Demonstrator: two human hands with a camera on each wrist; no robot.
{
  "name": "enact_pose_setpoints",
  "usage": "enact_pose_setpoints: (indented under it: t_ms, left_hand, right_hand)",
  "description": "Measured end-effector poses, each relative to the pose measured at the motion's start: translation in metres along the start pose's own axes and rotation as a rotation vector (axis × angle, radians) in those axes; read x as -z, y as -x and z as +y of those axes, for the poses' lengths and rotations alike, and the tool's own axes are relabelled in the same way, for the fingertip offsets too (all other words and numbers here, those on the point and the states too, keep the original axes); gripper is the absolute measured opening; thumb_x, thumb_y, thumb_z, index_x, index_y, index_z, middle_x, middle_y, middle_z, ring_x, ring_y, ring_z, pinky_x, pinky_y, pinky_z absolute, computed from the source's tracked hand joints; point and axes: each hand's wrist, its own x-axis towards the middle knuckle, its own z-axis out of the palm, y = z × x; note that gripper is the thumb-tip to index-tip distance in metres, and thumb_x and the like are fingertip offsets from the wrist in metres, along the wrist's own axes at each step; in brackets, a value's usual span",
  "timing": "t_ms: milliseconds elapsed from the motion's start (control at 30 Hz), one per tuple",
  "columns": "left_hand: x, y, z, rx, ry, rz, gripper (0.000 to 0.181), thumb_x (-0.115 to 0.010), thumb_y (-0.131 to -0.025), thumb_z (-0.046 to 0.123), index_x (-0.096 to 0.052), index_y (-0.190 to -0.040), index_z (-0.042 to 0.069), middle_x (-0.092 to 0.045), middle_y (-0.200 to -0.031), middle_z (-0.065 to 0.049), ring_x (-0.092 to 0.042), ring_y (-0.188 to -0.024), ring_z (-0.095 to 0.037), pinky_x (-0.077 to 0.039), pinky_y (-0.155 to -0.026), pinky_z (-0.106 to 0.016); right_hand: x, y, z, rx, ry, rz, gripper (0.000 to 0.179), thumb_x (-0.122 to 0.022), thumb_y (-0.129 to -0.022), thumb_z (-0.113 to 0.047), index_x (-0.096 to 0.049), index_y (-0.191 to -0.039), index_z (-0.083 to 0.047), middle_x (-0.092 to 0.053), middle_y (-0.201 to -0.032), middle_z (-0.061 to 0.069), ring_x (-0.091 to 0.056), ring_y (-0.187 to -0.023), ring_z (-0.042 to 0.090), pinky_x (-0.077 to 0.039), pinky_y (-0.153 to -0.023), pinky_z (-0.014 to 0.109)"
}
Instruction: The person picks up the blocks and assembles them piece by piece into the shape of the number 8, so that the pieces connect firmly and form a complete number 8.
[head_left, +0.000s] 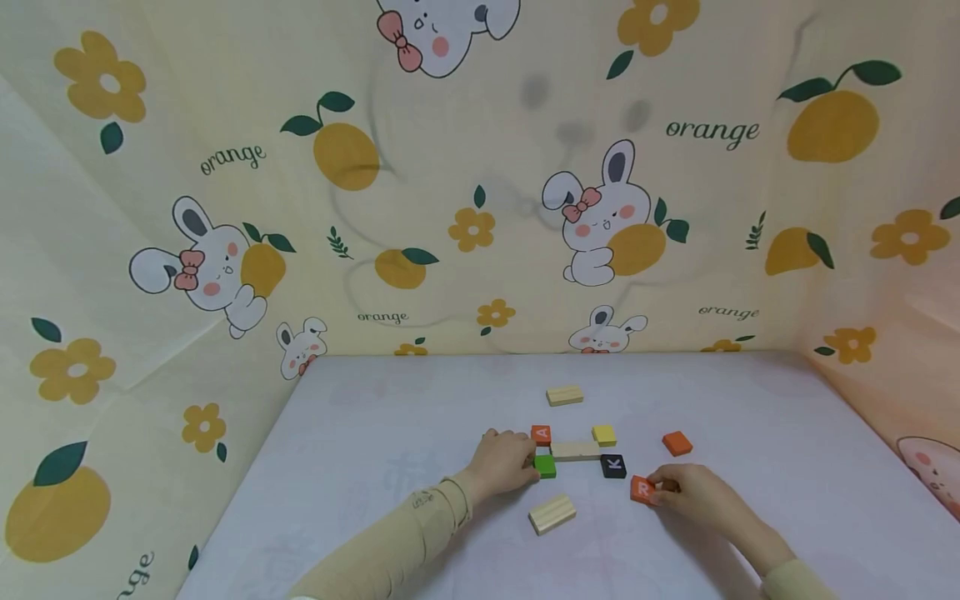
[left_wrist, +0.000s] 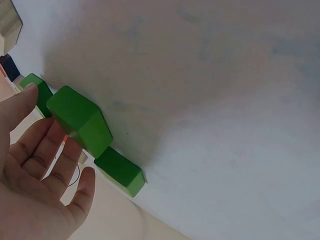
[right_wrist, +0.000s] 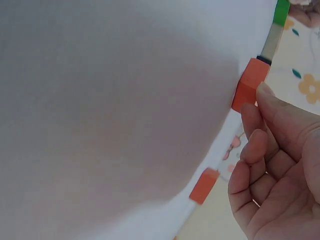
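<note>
Right hand [head_left: 693,493], red block [head_left: 641,490] in pinch

The person wears a long-sleeved top in plain beige. The left sleeve [head_left: 375,550] reaches the wrist and has soft creases along it. It ends in a narrow cuff [head_left: 459,497], with a small dark marking [head_left: 423,498] just above, too small to read. The right sleeve [head_left: 797,581] is the same pale beige and stops higher, leaving the lower forearm [head_left: 753,537] bare. The left hand [head_left: 501,462] and right hand [head_left: 696,493] are both bare.
</note>
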Motion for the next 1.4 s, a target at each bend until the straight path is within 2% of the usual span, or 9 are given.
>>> enact_pose_setpoints:
  t_ms: [167, 500, 933, 1400]
  left_hand:
    - [0.002, 0.001, 0.000, -0.003, 0.002, 0.010, 0.024, -0.069, -0.080, 0.042, -0.061, -0.078, 0.019, -0.049, -0.066, 0.012, -0.042, -0.062, -0.005, -0.033, -0.064, -0.026]
    - [0.004, 0.002, 0.000, -0.005, 0.013, 0.016, 0.024, -0.069, -0.080, 0.041, -0.060, -0.077, 0.019, -0.049, -0.067, 0.012, -0.042, -0.062, -0.004, -0.032, -0.065, -0.025]
    - [0.004, 0.003, -0.001, -0.011, 0.012, 0.012, 0.024, -0.069, -0.080, 0.042, -0.061, -0.079, 0.020, -0.048, -0.067, 0.012, -0.042, -0.062, -0.004, -0.032, -0.064, -0.025]
    - [0.001, 0.002, -0.002, -0.012, 0.024, 0.013, 0.025, -0.069, -0.080, 0.043, -0.060, -0.078, 0.020, -0.048, -0.066, 0.012, -0.042, -0.061, -0.004, -0.032, -0.065, -0.025]
  right_hand:
    - [-0.002, -0.004, -0.009, 0.010, 0.014, -0.021, 0.018, -0.070, -0.079, -0.016, -0.070, -0.095, -0.008, -0.063, -0.074, -0.006, -0.048, -0.064, 0.003, -0.041, -0.059, 0.024]
    - [-0.005, -0.010, -0.023, -0.073, 0.012, -0.066, 0.019, -0.071, -0.078, -0.013, -0.070, -0.096, -0.006, -0.065, -0.077, -0.003, -0.050, -0.067, 0.010, -0.043, -0.061, 0.029]
    - [-0.014, -0.011, -0.033, -0.040, 0.027, -0.014, 0.014, -0.072, -0.077, -0.016, -0.071, -0.091, -0.011, -0.064, -0.074, -0.006, -0.048, -0.065, 0.008, -0.041, -0.059, 0.028]
    - [-0.019, -0.014, -0.050, -0.181, 0.054, -0.022, 0.016, -0.073, -0.077, -0.019, -0.073, -0.091, -0.012, -0.063, -0.074, -0.004, -0.047, -0.065, 0.011, -0.038, -0.057, 0.029]
